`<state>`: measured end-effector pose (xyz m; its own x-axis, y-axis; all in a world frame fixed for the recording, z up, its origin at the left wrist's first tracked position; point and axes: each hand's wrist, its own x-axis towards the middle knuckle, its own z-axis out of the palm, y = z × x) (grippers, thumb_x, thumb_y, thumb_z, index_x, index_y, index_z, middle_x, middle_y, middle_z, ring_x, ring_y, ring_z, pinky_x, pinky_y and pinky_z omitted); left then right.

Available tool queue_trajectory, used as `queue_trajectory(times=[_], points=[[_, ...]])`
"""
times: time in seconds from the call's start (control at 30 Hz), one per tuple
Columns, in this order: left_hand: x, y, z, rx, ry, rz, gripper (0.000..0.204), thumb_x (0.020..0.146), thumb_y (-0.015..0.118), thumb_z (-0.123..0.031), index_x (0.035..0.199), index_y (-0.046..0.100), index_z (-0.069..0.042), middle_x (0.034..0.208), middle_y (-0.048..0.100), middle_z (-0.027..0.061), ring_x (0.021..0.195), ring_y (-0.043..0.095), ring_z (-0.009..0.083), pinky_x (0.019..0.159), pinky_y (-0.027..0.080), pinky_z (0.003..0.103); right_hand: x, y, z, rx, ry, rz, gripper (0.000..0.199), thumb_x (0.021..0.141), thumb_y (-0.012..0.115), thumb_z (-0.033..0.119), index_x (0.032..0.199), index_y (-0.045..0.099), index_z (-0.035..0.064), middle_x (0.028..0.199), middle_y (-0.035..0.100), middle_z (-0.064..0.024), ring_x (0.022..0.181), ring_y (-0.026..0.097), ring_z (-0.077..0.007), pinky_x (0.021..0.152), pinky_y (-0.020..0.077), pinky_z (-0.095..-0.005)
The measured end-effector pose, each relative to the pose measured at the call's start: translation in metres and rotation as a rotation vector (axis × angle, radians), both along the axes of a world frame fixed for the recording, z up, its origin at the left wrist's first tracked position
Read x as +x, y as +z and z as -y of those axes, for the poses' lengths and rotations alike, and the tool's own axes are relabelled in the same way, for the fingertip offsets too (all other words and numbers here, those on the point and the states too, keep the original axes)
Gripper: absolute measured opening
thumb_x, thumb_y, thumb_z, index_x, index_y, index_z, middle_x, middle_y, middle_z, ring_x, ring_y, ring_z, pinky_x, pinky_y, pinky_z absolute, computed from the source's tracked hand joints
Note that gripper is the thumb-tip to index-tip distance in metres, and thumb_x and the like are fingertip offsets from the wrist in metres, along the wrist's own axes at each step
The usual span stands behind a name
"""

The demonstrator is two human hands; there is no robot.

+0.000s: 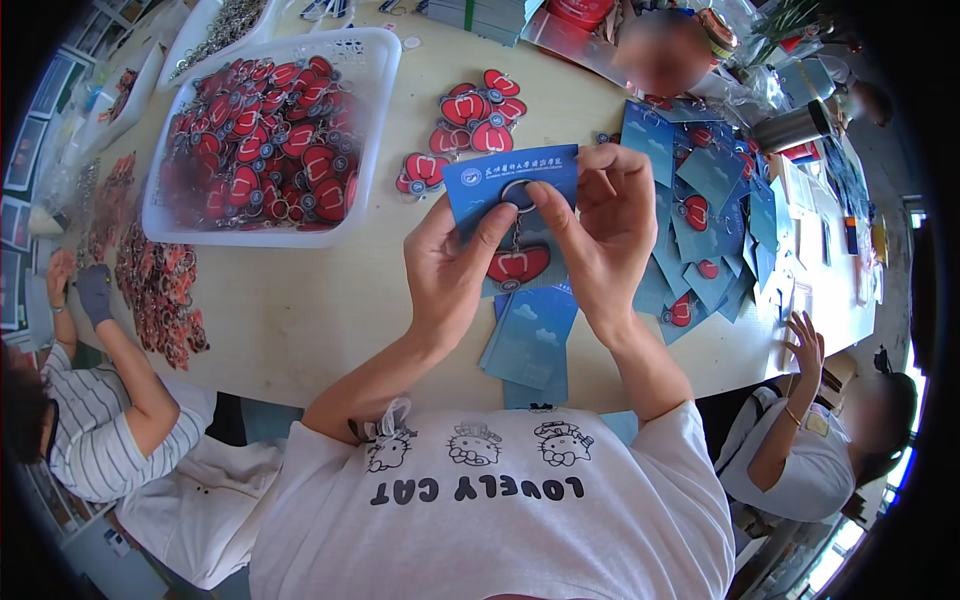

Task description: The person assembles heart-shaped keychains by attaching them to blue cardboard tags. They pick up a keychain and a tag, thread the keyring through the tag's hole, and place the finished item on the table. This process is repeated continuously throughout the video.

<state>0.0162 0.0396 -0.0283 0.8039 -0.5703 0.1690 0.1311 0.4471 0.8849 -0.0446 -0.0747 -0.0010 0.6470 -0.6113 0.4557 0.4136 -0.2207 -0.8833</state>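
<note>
**Both hands on a blue card with a red keychain, over the desk middle**

Desk (300, 320): big, pale wood, rounded near edge, crowded with stock.

White basket (375, 75): far left part of the desk, full of red keychain charms with metal rings. More red charms (150, 285) lie loose along the left edge.

Carded pile (715, 200): spread of blue cards with red charms already on them, right side of the desk, reaching toward the right edge.

Blank cards (530, 345): small stack of blue cards at the near edge, just below the hands.

Loose charms (470, 120): small red cluster at desk middle, just beyond the held card.

Left hand (445, 275): fingers pinched on the blue card (490, 180), thumb up on its front by the metal ring (517, 192).

Right hand (605, 235): fingers closed on the card's right edge, thumb pressing at the ring.

Card is held up above desk middle, tilted toward the camera; red charm (518, 265) hangs from the ring by a short chain, against the card's lower part.

Other people: one at the left edge in a striped shirt with a gloved hand (95, 290), one at the right edge, hand (805, 345) raised.
</note>
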Motion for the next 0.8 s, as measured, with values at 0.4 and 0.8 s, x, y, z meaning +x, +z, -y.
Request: queue_trajectory(times=[0.4, 0.8], points=[[0.002, 0.009, 0.0, -0.06, -0.047, -0.162, 0.022, 0.095, 0.058, -0.013, 0.113, 0.059, 0.0, 0.104, 0.063, 0.0026, 0.095, 0.056, 0.0072, 0.083, 0.044, 0.023, -0.001, 0.003, -0.007, 0.131, 0.057, -0.187, 0.014, 0.088, 0.067, 0.008, 0.094, 0.061, -0.0023, 0.082, 0.056, 0.0018, 0.074, 0.046, -0.0029, 0.063, 0.0383, -0.0174], [0.003, 0.012, -0.003, -0.031, -0.09, -0.108, 0.026, 0.097, 0.053, -0.014, 0.119, 0.051, -0.001, 0.106, 0.06, 0.0027, 0.095, 0.054, 0.0059, 0.084, 0.043, 0.022, -0.007, 0.008, -0.006, -0.097, 0.058, -0.258, 0.012, 0.09, 0.062, 0.007, 0.095, 0.057, -0.0031, 0.07, 0.052, -0.0014, 0.065, 0.041, -0.0046, 0.053, 0.035, -0.0218]])
